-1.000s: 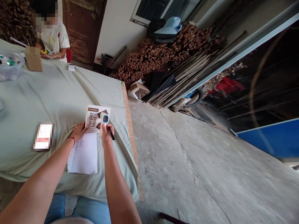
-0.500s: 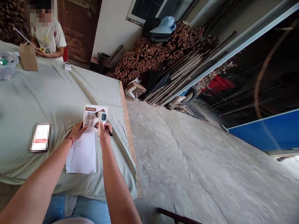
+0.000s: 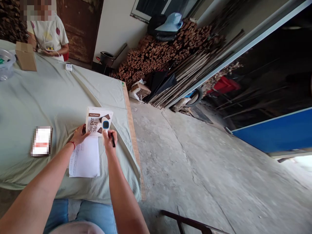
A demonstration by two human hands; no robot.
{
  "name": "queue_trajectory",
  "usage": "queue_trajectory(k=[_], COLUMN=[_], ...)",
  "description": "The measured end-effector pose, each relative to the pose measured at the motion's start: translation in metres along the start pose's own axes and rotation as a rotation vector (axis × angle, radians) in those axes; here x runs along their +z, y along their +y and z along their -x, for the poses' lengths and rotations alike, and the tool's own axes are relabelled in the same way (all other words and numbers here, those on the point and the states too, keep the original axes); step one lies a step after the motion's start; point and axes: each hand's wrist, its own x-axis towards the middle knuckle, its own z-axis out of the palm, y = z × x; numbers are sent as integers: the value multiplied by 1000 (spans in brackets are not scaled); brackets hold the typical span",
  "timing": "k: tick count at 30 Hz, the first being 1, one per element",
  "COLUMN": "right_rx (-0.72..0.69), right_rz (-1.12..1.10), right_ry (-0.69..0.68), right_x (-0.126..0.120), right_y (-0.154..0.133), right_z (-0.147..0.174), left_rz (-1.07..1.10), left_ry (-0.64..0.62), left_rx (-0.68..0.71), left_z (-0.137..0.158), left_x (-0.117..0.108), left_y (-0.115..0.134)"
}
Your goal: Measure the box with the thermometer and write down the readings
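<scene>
Pale green cloth (image 3: 48, 97) drapes the table, and all the action gathers near its right-hand side, around a white box (image 3: 97, 122) lettered "Su-per Meal". Nearest us, just below the box, printed paper (image 3: 89, 162) lies on the cloth. At the box's lower left corner comes the left hand (image 3: 80, 135), red band at the wrist, half curled, thumb over the printed face, gripping it. And at the lower right, the right hand (image 3: 109, 138), folded around a white handheld device (image 3: 105, 124) with a blue-rimmed screen, and it's got a black pen (image 3: 113, 140) as well! That screen sits in front of the box's right half; whether they touch, I can't call it.

Left of the box, across a stretch of cloth, lies a phone (image 3: 41, 141), its screen blurred. Right of the box, just a narrow strip of cloth, then the wooden table edge (image 3: 133, 130), and past that the concrete floor (image 3: 170, 156) spreads wide: plenty of elbow room on that side. Well beyond the box, up and to the left, we've got a cardboard carton (image 3: 26, 57), with a co-worker (image 3: 48, 35) just past it. Beyond the box to the upper right, stacked firewood (image 3: 143, 57) and slanting poles (image 3: 187, 74).
</scene>
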Motion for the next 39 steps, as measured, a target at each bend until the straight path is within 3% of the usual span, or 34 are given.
queue_trajectory(k=[3,7,11,16,21,25,30,39], right_rx=[-68,-96,-180,-231,-11,113,85,59], right_rz=[112,429,662,630,317,227,276,381], right_ry=[-72,-243,-279,-234,-305,-315,-292,-337], right_x=[-35,-80,-95,-71,-24,1,8,5], right_y=[9,25,31,14,9,20,29,36], right_z=[31,67,75,79,102,116,122,122], left_rz=[-78,-125,-220,-419,-493,-513,-495,-507], left_ry=[-8,-37,-79,-103,-140,-124,-67,-76], left_rx=[-24,9,-13,10,6,18,30,44], left_z=[3,2,5,44,94,115,123,123], left_x=[-1,1,-1,-15,-30,-33,-31,-31], left_y=[3,9,15,11,6,7,13,17])
